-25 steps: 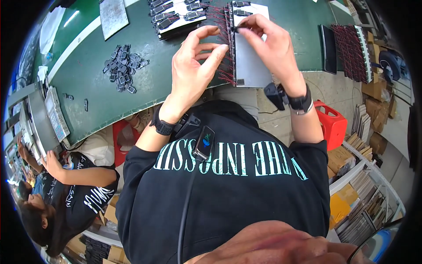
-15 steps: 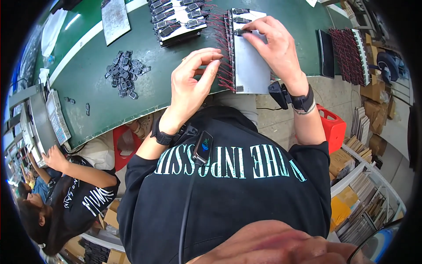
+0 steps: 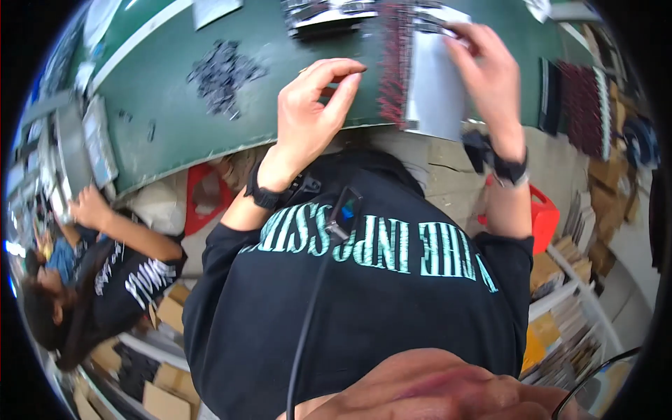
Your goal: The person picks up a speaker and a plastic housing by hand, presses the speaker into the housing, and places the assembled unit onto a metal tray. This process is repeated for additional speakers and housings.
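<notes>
My right hand [image 3: 490, 77] is over the upper part of a pale flat board [image 3: 437, 91], thumb and forefinger apart. Their tips are beside a small black plastic part [image 3: 428, 28] on that board; blur hides whether they touch it. A dense row of dark red wires [image 3: 395, 63] runs along the board's left edge. To the left of these wires, my left hand [image 3: 318, 101] hovers above the green table with bent fingers. A small gap shows between its thumb and forefinger, and I see nothing in it.
A heap of small black parts [image 3: 225, 77] lies on the green table [image 3: 164, 105]. A stack bearing black parts [image 3: 329, 24] stands at the far edge of view. Another red-wired board [image 3: 583, 105] is at the right. A person [image 3: 133, 245] sits at the left; a red stool [image 3: 542, 217] stands lower right.
The view has shifted, so the table and boards appear higher and farther right. My right fingers have moved rightward off the black part. The left thumb and forefinger are closer together.
</notes>
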Demonstrator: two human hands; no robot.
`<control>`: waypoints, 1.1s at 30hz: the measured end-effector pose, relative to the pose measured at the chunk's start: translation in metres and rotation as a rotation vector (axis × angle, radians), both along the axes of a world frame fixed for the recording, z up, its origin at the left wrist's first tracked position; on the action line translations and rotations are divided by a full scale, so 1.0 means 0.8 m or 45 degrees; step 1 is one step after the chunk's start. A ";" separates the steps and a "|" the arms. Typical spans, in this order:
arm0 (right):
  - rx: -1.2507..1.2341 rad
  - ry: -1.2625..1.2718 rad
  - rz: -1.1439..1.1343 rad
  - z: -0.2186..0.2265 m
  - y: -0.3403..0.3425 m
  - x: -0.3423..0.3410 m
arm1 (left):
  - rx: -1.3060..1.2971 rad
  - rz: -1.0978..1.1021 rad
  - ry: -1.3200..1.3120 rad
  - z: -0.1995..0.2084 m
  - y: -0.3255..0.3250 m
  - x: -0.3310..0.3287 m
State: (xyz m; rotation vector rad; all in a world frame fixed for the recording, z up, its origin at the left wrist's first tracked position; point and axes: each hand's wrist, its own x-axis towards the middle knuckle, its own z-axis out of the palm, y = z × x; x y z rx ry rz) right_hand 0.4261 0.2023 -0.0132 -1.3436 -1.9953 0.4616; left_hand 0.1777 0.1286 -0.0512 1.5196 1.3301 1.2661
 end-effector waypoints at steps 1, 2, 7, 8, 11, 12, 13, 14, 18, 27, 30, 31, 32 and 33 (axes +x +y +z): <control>-0.069 -0.053 0.044 0.009 -0.013 0.002 | 0.072 0.069 0.186 0.004 -0.006 -0.012; -0.131 -0.123 0.071 0.021 -0.033 0.003 | 0.142 0.116 0.362 0.007 -0.009 -0.025; -0.189 -0.160 0.290 0.015 -0.095 -0.007 | 0.284 0.349 1.275 0.006 -0.012 -0.105; -0.141 -0.172 0.316 0.011 -0.100 -0.006 | 0.276 0.360 1.283 0.006 -0.012 -0.109; -0.173 -0.183 0.358 0.010 -0.106 0.004 | 0.317 0.213 1.453 0.009 -0.006 -0.113; -0.187 -0.194 0.365 0.012 -0.109 0.008 | 0.326 0.213 1.451 0.011 -0.003 -0.112; -0.179 -0.195 0.359 0.014 -0.112 0.011 | 0.361 0.162 1.500 0.015 -0.001 -0.109; -0.165 -0.223 0.369 0.017 -0.116 0.013 | 0.397 0.111 1.549 0.018 0.001 -0.106; -0.132 -0.308 0.365 0.029 -0.130 0.032 | 0.543 -0.035 1.621 0.031 0.008 -0.088; -0.175 -0.405 0.415 0.012 -0.137 0.067 | 0.591 0.071 1.374 -0.015 -0.017 -0.001; -0.222 -0.394 0.395 0.005 -0.142 0.075 | 0.616 0.239 1.245 -0.022 -0.020 0.001; -0.245 -0.341 0.364 0.005 -0.144 0.073 | 0.631 0.325 1.189 -0.020 -0.021 -0.003; -0.269 -0.288 0.333 0.004 -0.145 0.072 | 0.628 0.326 1.191 -0.018 -0.025 -0.006; -0.270 -0.286 0.336 0.004 -0.145 0.072 | 0.549 0.302 1.217 -0.013 -0.030 -0.008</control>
